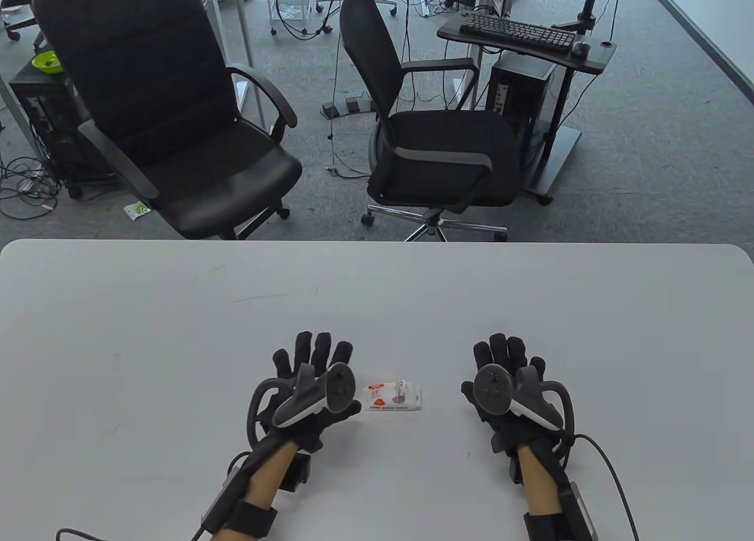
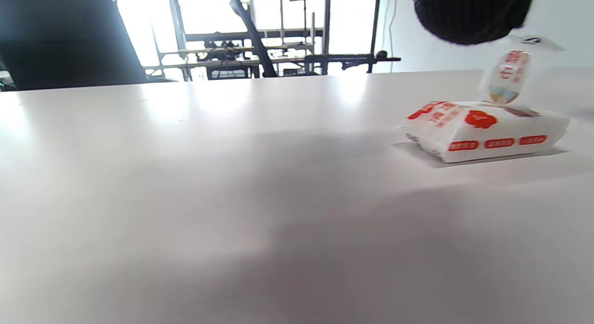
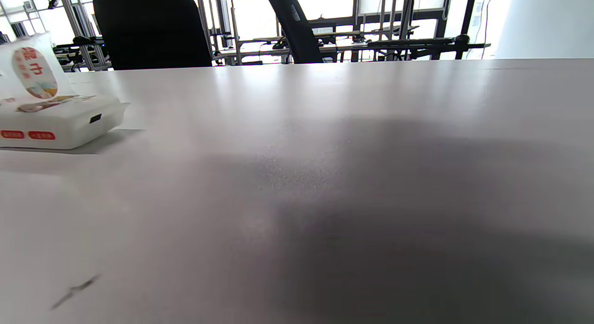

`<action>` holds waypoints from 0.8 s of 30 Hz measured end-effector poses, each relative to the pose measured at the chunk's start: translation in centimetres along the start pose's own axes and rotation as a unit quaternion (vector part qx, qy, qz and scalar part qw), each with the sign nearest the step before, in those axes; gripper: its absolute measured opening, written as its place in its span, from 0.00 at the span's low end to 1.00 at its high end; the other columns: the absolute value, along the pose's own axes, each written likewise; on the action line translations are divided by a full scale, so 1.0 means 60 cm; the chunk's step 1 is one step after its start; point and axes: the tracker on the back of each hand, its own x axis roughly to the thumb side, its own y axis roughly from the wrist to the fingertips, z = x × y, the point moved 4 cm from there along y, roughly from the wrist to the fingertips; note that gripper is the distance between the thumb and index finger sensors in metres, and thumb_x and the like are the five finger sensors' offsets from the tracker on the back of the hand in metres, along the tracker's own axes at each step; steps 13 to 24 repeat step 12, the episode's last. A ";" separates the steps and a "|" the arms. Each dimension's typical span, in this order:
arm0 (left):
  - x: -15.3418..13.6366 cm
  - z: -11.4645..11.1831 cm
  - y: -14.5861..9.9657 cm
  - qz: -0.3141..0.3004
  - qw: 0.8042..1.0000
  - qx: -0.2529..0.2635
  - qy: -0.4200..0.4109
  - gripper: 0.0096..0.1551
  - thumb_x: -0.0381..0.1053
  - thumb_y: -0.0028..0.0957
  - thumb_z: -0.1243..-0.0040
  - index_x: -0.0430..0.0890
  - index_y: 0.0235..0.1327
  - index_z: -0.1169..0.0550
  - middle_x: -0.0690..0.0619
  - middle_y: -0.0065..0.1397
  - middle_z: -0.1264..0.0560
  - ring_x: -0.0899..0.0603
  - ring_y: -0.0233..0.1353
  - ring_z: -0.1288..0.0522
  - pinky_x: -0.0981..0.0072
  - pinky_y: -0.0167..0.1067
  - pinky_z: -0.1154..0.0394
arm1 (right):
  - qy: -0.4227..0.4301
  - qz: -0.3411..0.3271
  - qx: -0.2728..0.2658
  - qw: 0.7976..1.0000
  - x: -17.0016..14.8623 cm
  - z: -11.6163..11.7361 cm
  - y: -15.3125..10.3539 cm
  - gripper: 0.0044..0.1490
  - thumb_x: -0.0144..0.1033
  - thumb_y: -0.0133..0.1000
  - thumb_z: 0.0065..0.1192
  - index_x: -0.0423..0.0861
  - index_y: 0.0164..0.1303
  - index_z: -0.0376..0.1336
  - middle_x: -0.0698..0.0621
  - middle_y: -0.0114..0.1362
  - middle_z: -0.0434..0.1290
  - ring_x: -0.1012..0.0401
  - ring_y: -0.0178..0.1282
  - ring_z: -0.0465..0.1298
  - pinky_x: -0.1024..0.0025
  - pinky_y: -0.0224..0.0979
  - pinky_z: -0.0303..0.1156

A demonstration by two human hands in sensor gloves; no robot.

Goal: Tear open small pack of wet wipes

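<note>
A small white pack of wet wipes (image 1: 393, 397) with red print lies flat on the table between my hands. Its sticker flap (image 2: 508, 75) stands peeled up from the top of the pack (image 2: 487, 131); the flap (image 3: 33, 72) shows the same way in the right wrist view, above the pack (image 3: 60, 122). My left hand (image 1: 315, 382) rests on the table just left of the pack, fingers spread, holding nothing. My right hand (image 1: 509, 379) rests on the table to the right of the pack, apart from it, fingers spread and empty.
The white table (image 1: 177, 340) has a far edge with two black office chairs (image 1: 177, 116) (image 1: 436, 134) behind it. A keyboard stand (image 1: 524, 34) is at the back right. A faint dark mark (image 3: 74, 290) lies on the table near my right hand.
</note>
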 end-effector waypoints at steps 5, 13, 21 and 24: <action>-0.067 -0.030 -0.027 0.042 0.998 0.004 -0.038 0.58 0.77 0.51 0.62 0.54 0.80 0.71 0.42 0.85 0.77 0.30 0.84 0.80 0.24 0.72 0.72 | -0.003 0.000 0.003 1.000 0.004 0.006 0.002 0.45 0.52 0.71 0.36 0.41 0.85 0.26 0.37 0.88 0.23 0.39 0.80 0.22 0.30 0.73 0.31; -0.092 -0.048 -0.038 0.054 0.997 -0.005 -0.057 0.57 0.76 0.52 0.62 0.53 0.81 0.69 0.42 0.85 0.77 0.30 0.84 0.79 0.24 0.72 0.71 | -0.005 0.004 0.015 1.000 0.003 0.015 0.003 0.46 0.52 0.71 0.36 0.41 0.85 0.26 0.37 0.88 0.23 0.39 0.80 0.22 0.29 0.73 0.31; -0.092 -0.048 -0.038 0.054 0.997 -0.005 -0.057 0.57 0.76 0.52 0.62 0.53 0.81 0.69 0.42 0.85 0.77 0.30 0.84 0.79 0.24 0.72 0.71 | -0.005 0.004 0.015 1.000 0.003 0.015 0.003 0.46 0.52 0.71 0.36 0.41 0.85 0.26 0.37 0.88 0.23 0.39 0.80 0.22 0.29 0.73 0.31; -0.092 -0.048 -0.038 0.054 0.997 -0.005 -0.057 0.57 0.76 0.52 0.62 0.53 0.81 0.69 0.42 0.85 0.77 0.30 0.84 0.79 0.24 0.72 0.71 | -0.005 0.004 0.015 1.000 0.003 0.015 0.003 0.46 0.52 0.71 0.36 0.41 0.85 0.26 0.37 0.88 0.23 0.39 0.80 0.22 0.29 0.73 0.31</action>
